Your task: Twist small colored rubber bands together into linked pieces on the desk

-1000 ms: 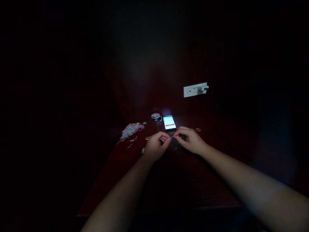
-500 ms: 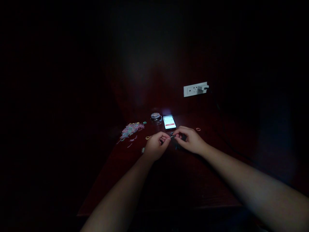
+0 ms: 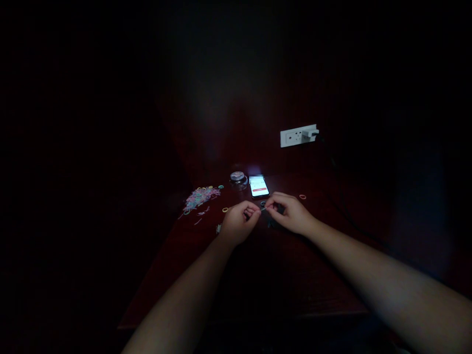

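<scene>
My left hand (image 3: 241,221) and my right hand (image 3: 289,212) meet over the table, each with thumb and fingers pinched. A small pale elastic band (image 3: 263,209) stretches between the two sets of fingertips; its ends are hidden in the pinches. Just beyond them lies a bluish ring band (image 3: 263,203). A yellow ring band (image 3: 225,210) rests beside my left hand, with a small pale green bunch (image 3: 219,228) partly behind the wrist. Under my right hand is a dark bluish bit (image 3: 270,224), too dim to name. A pink-orange ring band (image 3: 303,196) lies beyond my right hand.
A heap of pastel elastic bands (image 3: 201,197) covers the table's left side, with a few loose ones nearby. Behind my hands stand a clear lidded jar (image 3: 238,181) and a lit phone (image 3: 259,188). A wall socket (image 3: 295,137) holds a plug with a dark cable. The room is very dark.
My right fingertips have shifted slightly, and a little more of the pale band shows between the hands. Otherwise things lie as before.
</scene>
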Motion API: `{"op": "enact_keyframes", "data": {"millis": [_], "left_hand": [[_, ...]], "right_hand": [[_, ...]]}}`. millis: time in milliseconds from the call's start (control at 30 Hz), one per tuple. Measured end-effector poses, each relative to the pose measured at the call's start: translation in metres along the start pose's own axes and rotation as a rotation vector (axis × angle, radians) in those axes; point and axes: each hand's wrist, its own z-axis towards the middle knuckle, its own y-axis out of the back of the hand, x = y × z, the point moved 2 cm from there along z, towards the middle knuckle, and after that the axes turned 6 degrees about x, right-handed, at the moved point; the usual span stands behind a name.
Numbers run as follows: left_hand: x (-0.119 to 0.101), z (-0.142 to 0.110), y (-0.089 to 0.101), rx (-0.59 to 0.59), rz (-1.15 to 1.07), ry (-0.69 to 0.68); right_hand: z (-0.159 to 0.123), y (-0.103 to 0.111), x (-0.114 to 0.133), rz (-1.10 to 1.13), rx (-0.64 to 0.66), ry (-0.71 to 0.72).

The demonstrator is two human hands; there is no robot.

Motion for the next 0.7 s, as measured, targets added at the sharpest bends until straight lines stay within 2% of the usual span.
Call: {"op": "enact_keyframes", "data": {"millis": [400,700], "left_hand": [[0.0019,0.0002,-0.0018,0.050,-0.029,0.003],[0.0043,0.0003,-0.0028,0.043,-0.021,0.028]], "right_hand": [[-0.0001,0.0001,0.0004,0.006,0.001,-0.016],[0.0002,-0.0003,-0.0010,0.007,-0.001,-0.014]]}}
